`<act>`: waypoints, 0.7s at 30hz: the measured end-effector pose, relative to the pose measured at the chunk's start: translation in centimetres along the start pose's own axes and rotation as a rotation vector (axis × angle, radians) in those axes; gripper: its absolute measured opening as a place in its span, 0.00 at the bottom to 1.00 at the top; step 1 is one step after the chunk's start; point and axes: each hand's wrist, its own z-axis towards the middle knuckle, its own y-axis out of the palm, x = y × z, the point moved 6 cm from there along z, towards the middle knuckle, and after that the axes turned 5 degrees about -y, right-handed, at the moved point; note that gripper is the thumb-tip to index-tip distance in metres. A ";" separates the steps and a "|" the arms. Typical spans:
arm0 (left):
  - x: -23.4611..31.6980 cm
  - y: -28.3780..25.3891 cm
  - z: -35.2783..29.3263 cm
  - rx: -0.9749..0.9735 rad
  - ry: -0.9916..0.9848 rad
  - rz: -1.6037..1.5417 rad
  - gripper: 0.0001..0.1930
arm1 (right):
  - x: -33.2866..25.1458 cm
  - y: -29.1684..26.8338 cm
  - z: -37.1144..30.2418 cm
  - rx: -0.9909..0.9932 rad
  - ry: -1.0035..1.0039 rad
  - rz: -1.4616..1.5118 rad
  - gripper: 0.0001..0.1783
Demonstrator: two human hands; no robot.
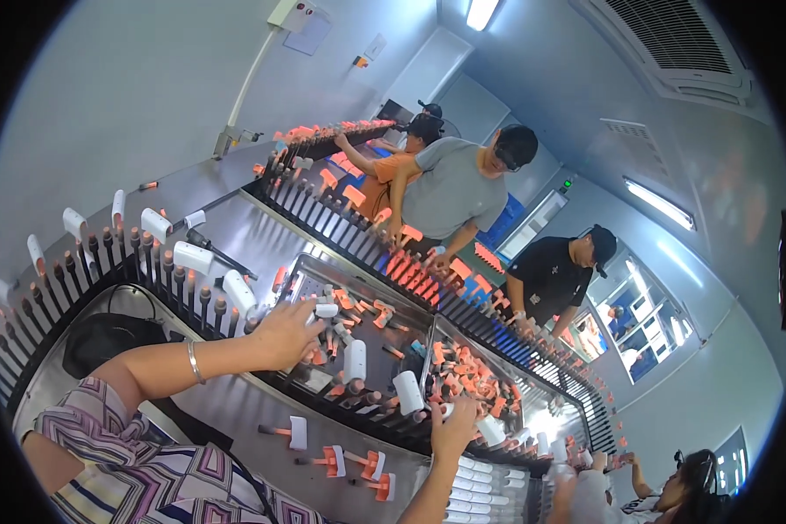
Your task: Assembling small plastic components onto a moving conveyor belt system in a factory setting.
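My left hand [281,339], with a metal bangle on its wrist, reaches over a metal tray [299,272]. Its fingers are closed on a small white plastic part [326,310]. Below them in the tray lie loose orange and white plastic parts [377,314]. Further right, my right hand [451,430] is at the row of dark pegs along the tray's near side, its fingers bent round a white plastic shell [446,410]. Most of that shell is hidden by the hand. Another white shell [408,393] sits on a peg just left of it.
A curved rack of dark pegs [140,249] carries some white shells. Orange parts [463,371] fill a second tray. Several orange and white pieces [334,461] lie on the near metal surface, beside stacked white parts [480,489]. Co-workers [463,192] stand across the far peg rack.
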 end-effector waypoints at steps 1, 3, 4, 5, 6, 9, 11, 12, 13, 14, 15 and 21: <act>0.4 -0.3 0.0 0.002 0.002 0.000 0.20 | -0.4 -0.2 0.4 -0.005 -0.009 0.023 0.34; 3.0 -3.4 0.8 0.254 0.147 -0.010 0.25 | -2.0 -0.8 0.4 0.089 -0.093 0.006 0.33; 4.8 -4.3 1.3 0.233 0.181 -0.057 0.28 | -1.9 -0.6 0.2 0.037 -0.078 0.060 0.32; 6.1 -4.7 1.4 0.260 0.233 -0.108 0.29 | -3.3 -1.1 0.5 -0.016 -0.083 0.130 0.32; 7.6 -4.9 1.8 0.284 0.294 -0.167 0.30 | -4.1 -1.6 0.5 -0.049 -0.101 0.155 0.35; 11.6 -3.8 3.1 0.197 0.442 -0.243 0.29 | -4.6 -5.0 0.6 0.143 -0.163 0.283 0.37; 12.2 -0.2 3.7 0.196 0.500 -0.225 0.25 | -3.8 -9.5 0.9 0.417 -0.099 0.246 0.34; 11.9 1.8 3.9 0.199 0.509 -0.219 0.23 | -2.7 -11.6 1.3 0.540 -0.090 0.231 0.32; 10.9 4.7 4.3 -0.067 0.398 -0.160 0.20 | -1.5 -13.1 1.6 0.660 -0.086 0.215 0.31; 10.5 4.9 4.4 0.007 0.349 -0.142 0.18 | -0.5 -15.1 1.1 0.755 -0.030 0.114 0.29; 10.3 4.9 4.5 0.078 0.302 -0.125 0.18 | 0.7 -16.6 0.4 0.847 0.031 0.009 0.28; 8.3 2.7 3.9 0.319 0.318 -0.116 0.14 | 8.2 -10.2 0.6 0.679 0.020 0.088 0.27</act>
